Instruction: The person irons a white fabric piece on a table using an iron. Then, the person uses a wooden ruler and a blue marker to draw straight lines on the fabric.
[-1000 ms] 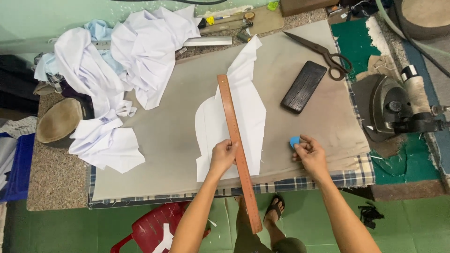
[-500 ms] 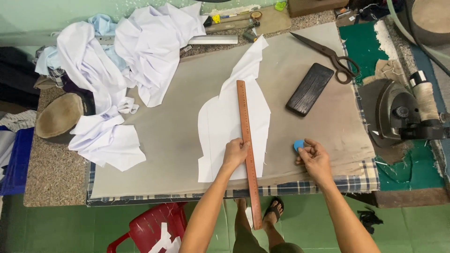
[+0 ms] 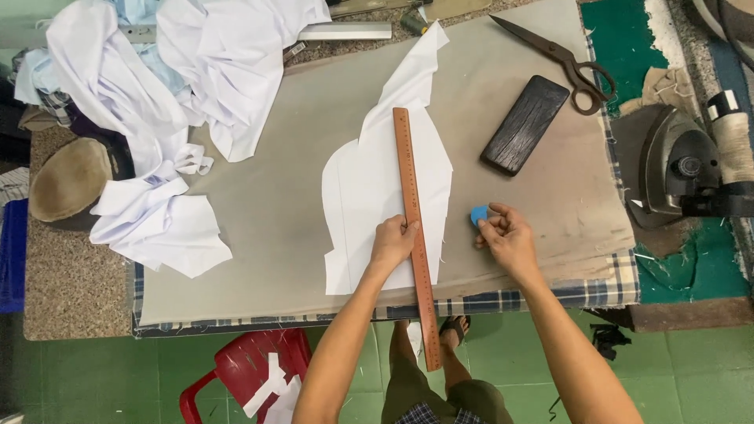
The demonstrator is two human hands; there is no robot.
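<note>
A white cut piece of fabric (image 3: 369, 196) lies flat on the beige padded table (image 3: 275, 235). A long brown wooden ruler (image 3: 412, 212) rests lengthwise on it, its near end sticking out past the table edge. My left hand (image 3: 393, 242) presses down on the ruler near the fabric's lower part. My right hand (image 3: 506, 235) is just right of the fabric and pinches a small blue piece of tailor's chalk (image 3: 478, 215) against the table.
A dark wooden block (image 3: 525, 124) and large scissors (image 3: 561, 59) lie at the back right. An iron (image 3: 675, 169) sits at the right edge. Heaps of white cloth (image 3: 173, 71) cover the back left. A red stool (image 3: 251, 369) stands below.
The ruler has turned slightly toward upright on the fabric, my left hand still on it. My right hand with the chalk stays beside the fabric.
</note>
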